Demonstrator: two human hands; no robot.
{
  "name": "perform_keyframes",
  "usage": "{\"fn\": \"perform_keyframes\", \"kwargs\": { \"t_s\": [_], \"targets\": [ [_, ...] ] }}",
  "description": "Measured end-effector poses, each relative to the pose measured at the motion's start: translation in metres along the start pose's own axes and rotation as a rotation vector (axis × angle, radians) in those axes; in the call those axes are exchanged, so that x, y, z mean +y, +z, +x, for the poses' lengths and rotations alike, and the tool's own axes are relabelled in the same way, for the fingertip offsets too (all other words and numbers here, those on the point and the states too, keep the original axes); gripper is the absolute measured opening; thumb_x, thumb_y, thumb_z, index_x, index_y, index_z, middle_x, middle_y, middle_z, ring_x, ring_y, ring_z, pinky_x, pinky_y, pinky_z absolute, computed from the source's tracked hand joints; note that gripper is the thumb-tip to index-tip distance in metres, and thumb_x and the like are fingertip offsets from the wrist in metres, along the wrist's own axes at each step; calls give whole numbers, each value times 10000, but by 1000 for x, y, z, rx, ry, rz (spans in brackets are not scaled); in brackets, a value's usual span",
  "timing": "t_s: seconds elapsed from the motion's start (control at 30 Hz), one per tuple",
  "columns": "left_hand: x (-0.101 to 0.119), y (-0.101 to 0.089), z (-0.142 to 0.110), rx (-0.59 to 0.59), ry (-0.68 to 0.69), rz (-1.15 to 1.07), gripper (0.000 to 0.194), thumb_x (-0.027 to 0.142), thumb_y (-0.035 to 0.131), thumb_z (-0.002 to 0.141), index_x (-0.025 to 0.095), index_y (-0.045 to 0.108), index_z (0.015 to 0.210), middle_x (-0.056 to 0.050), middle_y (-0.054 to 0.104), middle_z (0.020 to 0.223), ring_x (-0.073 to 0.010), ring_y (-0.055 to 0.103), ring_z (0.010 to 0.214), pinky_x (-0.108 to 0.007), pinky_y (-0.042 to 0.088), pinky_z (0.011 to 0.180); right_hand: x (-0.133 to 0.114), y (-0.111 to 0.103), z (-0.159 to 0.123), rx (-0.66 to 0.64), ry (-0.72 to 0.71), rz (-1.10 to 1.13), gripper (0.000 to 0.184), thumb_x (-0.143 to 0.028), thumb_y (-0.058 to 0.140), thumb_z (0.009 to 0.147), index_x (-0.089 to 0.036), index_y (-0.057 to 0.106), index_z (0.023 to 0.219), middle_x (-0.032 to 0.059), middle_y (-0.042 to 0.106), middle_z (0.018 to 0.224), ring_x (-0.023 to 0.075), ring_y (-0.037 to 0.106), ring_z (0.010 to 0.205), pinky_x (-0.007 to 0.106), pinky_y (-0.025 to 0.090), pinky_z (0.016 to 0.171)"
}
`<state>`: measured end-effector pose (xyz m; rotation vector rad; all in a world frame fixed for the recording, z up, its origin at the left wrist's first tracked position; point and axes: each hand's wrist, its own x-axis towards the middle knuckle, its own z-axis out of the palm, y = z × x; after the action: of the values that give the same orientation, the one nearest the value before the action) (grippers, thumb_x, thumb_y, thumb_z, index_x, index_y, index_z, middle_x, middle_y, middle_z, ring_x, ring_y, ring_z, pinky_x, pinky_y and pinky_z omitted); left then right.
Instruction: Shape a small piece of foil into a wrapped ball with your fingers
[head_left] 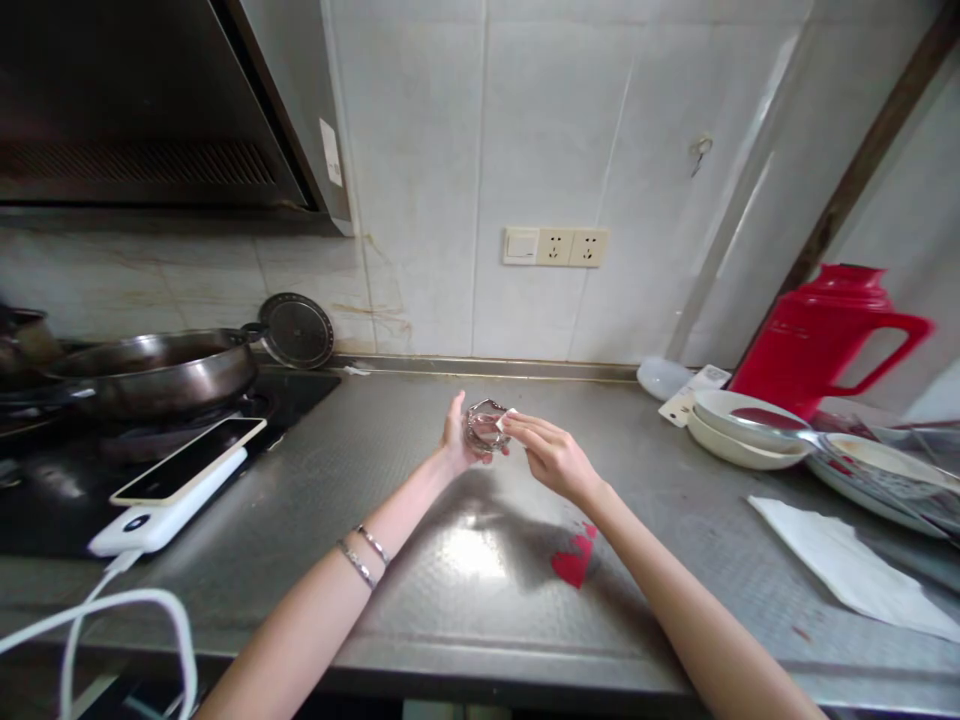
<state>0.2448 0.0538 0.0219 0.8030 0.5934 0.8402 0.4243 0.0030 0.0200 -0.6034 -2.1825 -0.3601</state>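
My left hand (454, 437) is wrapped round a small clear glass (482, 425), held tilted above the steel counter (420, 540). My right hand (553, 455) pinches a small white wad, tissue or cloth (505, 419), against the glass rim. Both arms reach forward from the counter's front edge. Two thin bracelets (364, 553) sit on my left wrist. On the counter under my right forearm lies a red patch (574, 560); I cannot tell what it is.
A phone on a white power bank (176, 483) with a white cable lies left, beside a wok (154, 372) on the stove. Stacked bowls and plates (742, 425), a red thermos jug (821, 335) and a white paper sheet (851, 565) lie right. Wall sockets (555, 246) behind.
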Motion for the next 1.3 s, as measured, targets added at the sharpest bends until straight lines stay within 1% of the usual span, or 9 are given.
{"fn": "perform_keyframes", "kwargs": {
  "t_s": [0.17,0.33,0.4,0.47,0.57,0.73,0.9,1.17,1.3],
  "targets": [
    [-1,-11,7,17,15,4,755,668,172,839,75,637,893,-138,680,672,-262,630,474,-267,334,304,-8,1,2,15,135,147,416,-8,373,792,-205,600,1080,77,688,999,184,640,946,316,516,798],
    [3,-16,6,-106,-29,53,803,704,164,813,67,592,1046,-204,705,867,-283,660,570,-270,374,338,-2,-6,4,339,621,221,250,-212,398,864,-190,641,918,45,655,827,175,587,754,282,448,695],
    [5,-15,4,-161,-58,86,825,728,175,799,73,563,1118,-217,698,936,-282,662,580,-275,387,346,4,-10,5,383,800,297,272,-270,406,840,-174,656,886,36,633,760,174,549,697,281,423,651],
    [6,-12,1,-214,-86,131,839,744,183,791,89,521,1191,-226,689,978,-283,661,574,-282,392,345,10,-13,6,319,914,436,288,-305,446,788,-157,677,879,28,612,694,169,516,650,277,401,614],
    [5,-9,-4,-299,-103,198,848,754,182,793,113,422,1293,-233,675,1022,-289,666,573,-279,390,336,13,-16,8,116,1020,672,311,-345,533,724,-138,707,878,39,630,723,162,503,654,271,388,603],
    [2,-5,-6,-379,-138,268,872,780,196,779,137,302,1358,-218,670,1027,-292,671,577,-283,407,327,4,-20,14,-220,955,830,335,-429,561,756,-154,717,868,15,625,722,139,474,644,250,329,575],
    [-1,-3,-5,-386,-184,303,893,783,173,782,128,259,1383,-194,677,989,-283,669,575,-298,422,326,-3,-25,20,-383,839,837,303,-418,575,763,-148,628,636,-25,522,596,114,411,597,246,287,565],
    [0,-6,-6,-371,-216,303,908,813,201,748,169,294,1382,-163,680,984,-288,671,597,-327,458,359,-6,-8,15,-276,923,856,325,-426,554,741,-176,497,542,-36,414,527,107,352,543,248,278,532],
    [-3,-9,1,-259,-166,298,864,798,239,758,167,410,1324,-149,683,952,-246,660,589,-347,505,446,-10,-2,16,-169,993,848,322,-453,562,708,-180,488,554,-32,423,529,107,361,540,241,303,523]
  ]
}}
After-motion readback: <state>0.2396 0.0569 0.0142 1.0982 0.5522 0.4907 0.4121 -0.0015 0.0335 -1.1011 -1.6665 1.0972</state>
